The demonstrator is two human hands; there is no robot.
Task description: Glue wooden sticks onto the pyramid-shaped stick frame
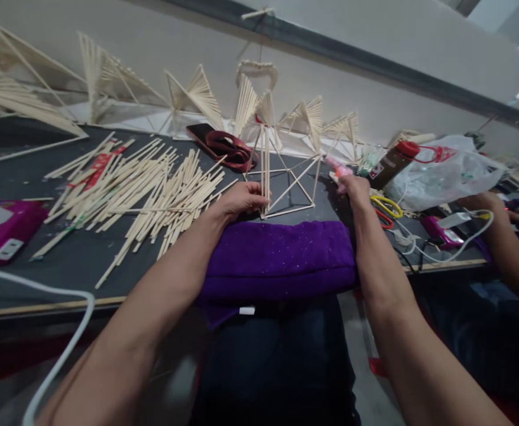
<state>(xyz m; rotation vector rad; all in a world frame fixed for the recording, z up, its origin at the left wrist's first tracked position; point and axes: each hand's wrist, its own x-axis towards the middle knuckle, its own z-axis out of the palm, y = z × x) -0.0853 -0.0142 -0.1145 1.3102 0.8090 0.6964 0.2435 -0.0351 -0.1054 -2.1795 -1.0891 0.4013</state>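
My left hand (pixel 245 200) pinches the upright sticks at the near left corner of a wooden stick frame (pixel 291 208). Thin sticks form its square base, with diagonals crossing in the middle. In my right hand (pixel 356 190) is a small pink glue gun (pixel 339 168) with an orange part, its tip close to the frame's far right corner. Whether the tip touches the wood, I cannot tell. A purple cloth cushion (pixel 281 254) lies at the table edge between my forearms. Left of my left hand spreads a heap of loose wooden sticks (pixel 153 189).
Fanned stick structures (pixel 201 97) line the wall. Behind the frame lie a dark red strap (pixel 230 148) and a phone (pixel 200 135). Rightward are a brown bottle (pixel 392 163), a plastic bag (pixel 445 171), yellow-handled scissors (pixel 388 206), cables and another person's hands (pixel 492 210). A magenta device (pixel 9 231) sits left.
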